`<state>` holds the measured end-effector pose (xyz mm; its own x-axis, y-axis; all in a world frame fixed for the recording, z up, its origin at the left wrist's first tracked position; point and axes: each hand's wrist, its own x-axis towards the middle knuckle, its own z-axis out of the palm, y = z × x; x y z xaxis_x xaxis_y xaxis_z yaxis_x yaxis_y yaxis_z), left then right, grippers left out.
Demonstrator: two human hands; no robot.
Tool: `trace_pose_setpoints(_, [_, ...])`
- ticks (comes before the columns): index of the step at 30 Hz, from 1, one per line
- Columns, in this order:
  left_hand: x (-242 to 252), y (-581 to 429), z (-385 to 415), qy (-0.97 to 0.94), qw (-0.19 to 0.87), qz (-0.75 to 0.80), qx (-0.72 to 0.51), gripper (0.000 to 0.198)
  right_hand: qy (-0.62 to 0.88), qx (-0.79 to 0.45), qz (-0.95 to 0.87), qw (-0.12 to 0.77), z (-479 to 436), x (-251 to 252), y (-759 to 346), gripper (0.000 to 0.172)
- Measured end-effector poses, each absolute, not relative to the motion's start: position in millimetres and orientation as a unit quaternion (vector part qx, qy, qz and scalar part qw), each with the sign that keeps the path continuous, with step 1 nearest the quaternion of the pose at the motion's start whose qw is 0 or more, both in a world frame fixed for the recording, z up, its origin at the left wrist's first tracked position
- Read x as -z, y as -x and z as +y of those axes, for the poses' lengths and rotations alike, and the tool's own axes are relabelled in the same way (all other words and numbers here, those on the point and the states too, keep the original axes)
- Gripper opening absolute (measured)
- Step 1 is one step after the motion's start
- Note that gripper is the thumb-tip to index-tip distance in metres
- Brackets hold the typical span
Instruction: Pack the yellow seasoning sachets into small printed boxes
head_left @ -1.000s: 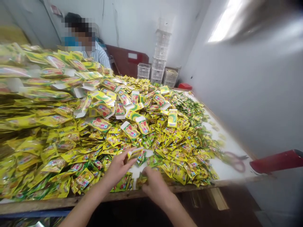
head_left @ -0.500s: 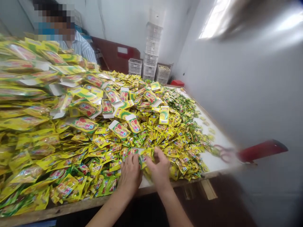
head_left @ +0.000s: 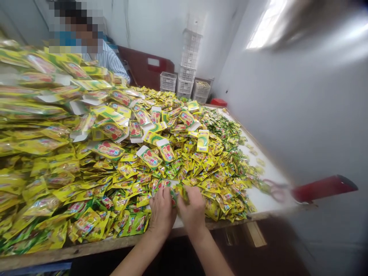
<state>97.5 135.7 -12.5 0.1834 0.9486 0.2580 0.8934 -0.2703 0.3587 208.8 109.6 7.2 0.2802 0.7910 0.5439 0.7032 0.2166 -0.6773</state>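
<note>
My left hand [head_left: 162, 212] is closed at the near edge of the table, its fingers curled round small green and yellow packets [head_left: 173, 194], partly hidden. Right beside it, my right hand [head_left: 192, 210] pinches a few small yellow packets [head_left: 181, 191] between thumb and fingers. The two hands almost touch. Beyond them, printed yellow-and-green cardboard boxes [head_left: 149, 157], several with open flaps, lie on the heap. Loose yellow packets [head_left: 212, 172] spread around both hands, and green ones [head_left: 135, 223] lie to the left.
Red-handled scissors [head_left: 274, 188] and a red cylindrical object [head_left: 324, 188] are at the table's right corner. A person in a striped shirt [head_left: 113, 61] sits behind the tall pile on the left. White plastic crates [head_left: 188, 73] stand stacked at the back, near a grey wall [head_left: 301, 107].
My right hand has closed in on the packets and drawn nearer my left hand, its fingers curling more. The whole view has shifted slightly right.
</note>
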Motion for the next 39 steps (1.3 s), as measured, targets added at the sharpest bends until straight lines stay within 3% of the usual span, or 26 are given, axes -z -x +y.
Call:
trace_pose_setpoints(3, [13, -93, 136, -0.749, 0.072, 0.618, -0.229, 0.025, 0.637, -0.082, -0.604, 0.472, 104, -7, -202, 0.017])
trace_pose_setpoints(5, [13, -92, 134, -0.744, 0.08, 0.618, -0.241, 0.028, 0.668, -0.118, -0.578, 0.454, 105, -12, -202, 0.005])
trace_pose_setpoints(8, [13, -94, 131, -0.739, 0.095, 0.614, -0.258, 0.032, 0.659, -0.17, -0.61, 0.406, 114, -23, -210, 0.017])
trace_pose_setpoints(10, [12, -95, 129, -0.736, 0.134, 0.599, -0.284, 0.034, 0.61, -0.213, -0.662, 0.379, 120, -31, -218, 0.015])
trace_pose_setpoints(14, [9, -84, 131, -0.711, 0.321, 0.51, -0.362, 0.036, 0.572, -0.278, -0.653, 0.412, 126, -40, -230, 0.023])
trace_pose_setpoints(17, [9, -68, 133, -0.617, 0.506, 0.447, -0.404, 0.026, 0.553, -0.265, -0.661, 0.432, 127, -39, -228, 0.011])
trace_pose_setpoints(20, [12, -52, 130, -0.539, 0.592, 0.431, -0.416, 0.031, 0.522, -0.252, -0.697, 0.423, 126, -32, -221, 0.016])
trace_pose_setpoints(23, [13, -44, 127, -0.52, 0.628, 0.414, -0.404, 0.035, 0.511, -0.229, -0.717, 0.414, 126, -24, -215, 0.024])
trace_pose_setpoints(29, [11, -43, 127, -0.512, 0.648, 0.41, -0.387, 0.033, 0.49, -0.209, -0.773, 0.344, 118, -22, -215, 0.008])
trace_pose_setpoints(32, [11, -43, 125, -0.508, 0.652, 0.413, -0.382, 0.034, 0.498, -0.27, -0.725, 0.392, 109, -23, -218, 0.011])
trace_pose_setpoints(36, [8, -37, 116, -0.427, 0.705, 0.401, -0.4, 0.037, 0.542, -0.433, -0.506, 0.513, 95, -14, -216, 0.017])
trace_pose_setpoints(39, [1, -31, 112, -0.42, 0.729, 0.395, -0.369, 0.032, 0.518, -0.546, -0.429, 0.499, 90, -4, -209, 0.019])
